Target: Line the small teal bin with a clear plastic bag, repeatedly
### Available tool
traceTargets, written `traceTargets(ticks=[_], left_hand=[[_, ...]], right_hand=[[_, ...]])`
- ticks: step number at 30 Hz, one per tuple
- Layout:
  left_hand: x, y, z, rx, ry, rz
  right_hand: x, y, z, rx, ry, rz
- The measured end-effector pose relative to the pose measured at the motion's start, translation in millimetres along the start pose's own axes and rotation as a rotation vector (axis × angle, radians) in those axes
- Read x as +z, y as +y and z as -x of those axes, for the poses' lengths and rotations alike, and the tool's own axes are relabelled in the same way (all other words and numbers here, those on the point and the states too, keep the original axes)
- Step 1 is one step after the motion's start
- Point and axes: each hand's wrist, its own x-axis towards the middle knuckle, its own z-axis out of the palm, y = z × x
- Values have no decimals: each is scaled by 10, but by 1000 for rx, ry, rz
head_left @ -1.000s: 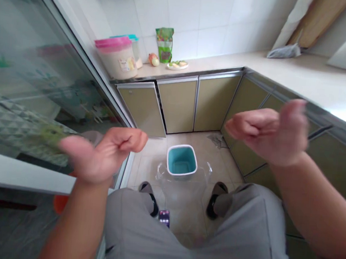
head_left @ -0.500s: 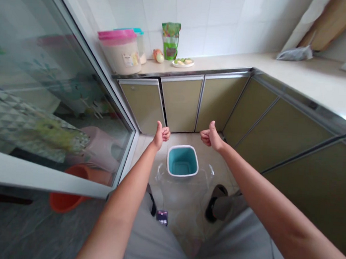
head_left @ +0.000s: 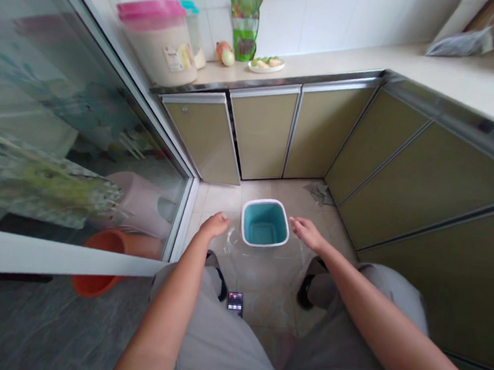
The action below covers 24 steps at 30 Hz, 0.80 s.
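Beside tub: left hand, right hand, fingers clenched, seemingly empty.
Tub: upright, not yet grasped, I judge.

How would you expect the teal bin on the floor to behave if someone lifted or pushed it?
The teal bin would probably feel light, since its bare bottom shows. Its even, squared rim suggests fairly stiff walls. Pushed forward or back, it might drag the clear plastic around it.

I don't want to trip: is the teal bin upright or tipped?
Upright. The teal bin stands on the floor, its open top facing up, with its inner bottom showing from above.
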Motion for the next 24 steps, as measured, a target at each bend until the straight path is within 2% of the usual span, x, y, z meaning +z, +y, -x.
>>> traceTargets(ticks=[2,5,7,10,16,20,24], left_hand=[[51,-294,8,-60,-66,-261],[111,-455,-40,-91,-21,-384],[171,-466,-77,-117,1,-434],[308,-508,-93,-139,-56,-476],[541,-744,-62,-215,-340,-392],[549,-817,-80,-185,-310,-390],[516,-801,-111,-162,-312,-448]], right_hand=[[240,225,92,25,-83,307],[525,389,87,-38,-204,513],[662,448,35,-36,-238,548],[814,563,-26,3,-272,595],[977,836,-47,79,-320,552],[996,898,-84,85,-320,520],[882,779,-170,65,-312,500]])
